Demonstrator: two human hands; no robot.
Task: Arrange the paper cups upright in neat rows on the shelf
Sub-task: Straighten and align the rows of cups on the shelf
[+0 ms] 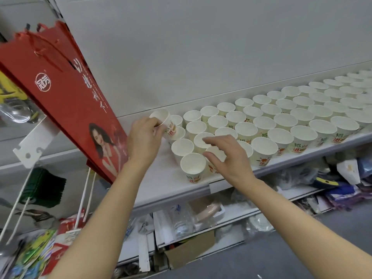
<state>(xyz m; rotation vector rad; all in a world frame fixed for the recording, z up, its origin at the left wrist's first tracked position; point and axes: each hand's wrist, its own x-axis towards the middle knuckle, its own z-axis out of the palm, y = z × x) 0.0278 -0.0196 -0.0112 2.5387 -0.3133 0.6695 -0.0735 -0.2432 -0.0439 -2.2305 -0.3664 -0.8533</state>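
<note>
Many white paper cups [281,117] with printed sides stand upright in rows along the white shelf [167,178]. My left hand [144,137] grips one paper cup [162,119], tilted, above the left end of the rows. My right hand [227,156] hovers with its fingers spread over the near-left cups, partly hiding one of them. Just left of that hand, a single cup [193,167] stands at the front.
A red paper gift bag [66,97] hangs close on the left of the shelf end. Below the shelf, lower shelves hold cluttered packaging, plastic bags and a cardboard box [189,250]. White hooks and rods [28,154] stick out at the left.
</note>
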